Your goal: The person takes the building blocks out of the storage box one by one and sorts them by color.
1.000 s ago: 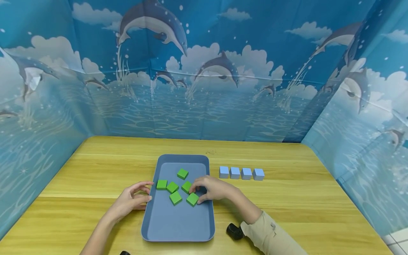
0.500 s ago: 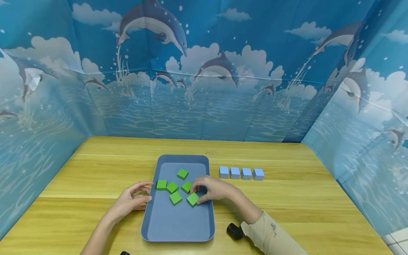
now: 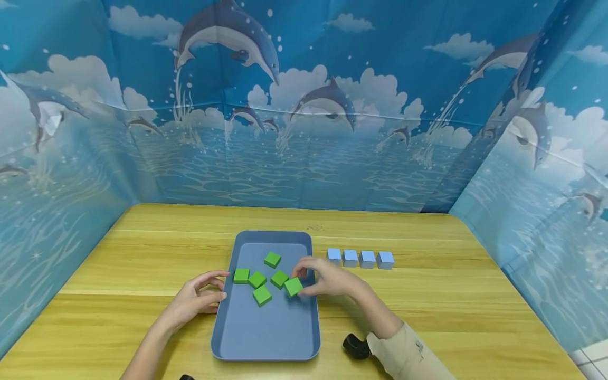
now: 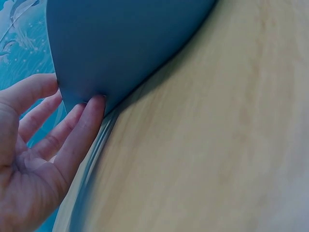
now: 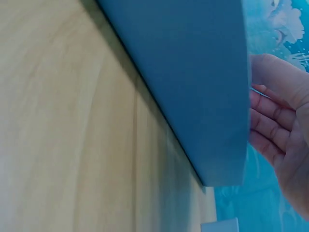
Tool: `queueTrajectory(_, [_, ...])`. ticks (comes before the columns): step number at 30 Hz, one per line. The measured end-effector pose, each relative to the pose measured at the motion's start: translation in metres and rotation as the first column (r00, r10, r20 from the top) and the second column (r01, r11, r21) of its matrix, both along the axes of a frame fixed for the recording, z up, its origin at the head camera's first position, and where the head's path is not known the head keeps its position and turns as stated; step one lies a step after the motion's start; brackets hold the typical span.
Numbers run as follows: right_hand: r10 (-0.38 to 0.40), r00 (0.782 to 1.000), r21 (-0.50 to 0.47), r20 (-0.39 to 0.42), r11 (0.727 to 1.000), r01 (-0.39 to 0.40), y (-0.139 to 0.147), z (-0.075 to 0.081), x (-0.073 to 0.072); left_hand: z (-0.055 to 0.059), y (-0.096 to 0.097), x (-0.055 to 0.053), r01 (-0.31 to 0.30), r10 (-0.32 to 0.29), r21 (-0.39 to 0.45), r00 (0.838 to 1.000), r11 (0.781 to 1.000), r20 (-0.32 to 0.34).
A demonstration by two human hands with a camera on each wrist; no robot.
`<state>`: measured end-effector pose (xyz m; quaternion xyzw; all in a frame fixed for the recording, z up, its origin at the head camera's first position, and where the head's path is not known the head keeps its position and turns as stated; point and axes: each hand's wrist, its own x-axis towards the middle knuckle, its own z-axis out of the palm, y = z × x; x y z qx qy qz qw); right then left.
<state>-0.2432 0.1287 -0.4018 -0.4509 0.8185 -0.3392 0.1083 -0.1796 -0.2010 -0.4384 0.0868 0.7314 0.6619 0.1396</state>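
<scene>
A blue-grey tray lies on the table with several flat green blocks in it, one of them a block near the middle. My right hand is over the tray's right side and pinches a green block between thumb and fingers. That block appears slightly raised. In the right wrist view the tray's wall hides my fingertips and the block. My left hand is at the tray's left side. Its bent, spread fingers touch the outer wall in the left wrist view, holding nothing.
Several pale blue cubes stand in a row right of the tray on the wooden table. A black object sits by the right sleeve. A dolphin-printed curtain surrounds the table's back and sides.
My right hand has moved back and to the right, carrying the green block away from its former spot. My left hand and the tray have stayed in place.
</scene>
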Motion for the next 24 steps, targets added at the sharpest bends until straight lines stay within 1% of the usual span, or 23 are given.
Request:
queueTrajectory(5, [-0.059, 0.998, -0.048, -0.017, 0.997, 0.058, 0.011, 0.001, 0.004, 0.0, 0.0, -0.001, 0.002, -0.002, -0.002, 1.0, 1.0, -0.001])
queueTrajectory(10, [-0.12, 0.992, -0.093, -0.041, 0.989, 0.115, 0.023, -0.003, 0.008, -0.001, 0.0, -0.001, 0.01, -0.009, -0.005, 1.0, 1.0, 0.002])
queueTrajectory(15, [-0.187, 0.982, -0.129, -0.014, 0.975, 0.183, 0.037, -0.008, 0.012, 0.0, 0.0, -0.002, 0.012, -0.012, -0.017, 1.0, 1.0, 0.002])
queueTrajectory(24, [-0.316, 0.948, -0.131, 0.039, 0.939, 0.318, 0.053, -0.01, 0.022, -0.001, 0.0, -0.001, 0.011, -0.011, -0.019, 1.0, 1.0, 0.004])
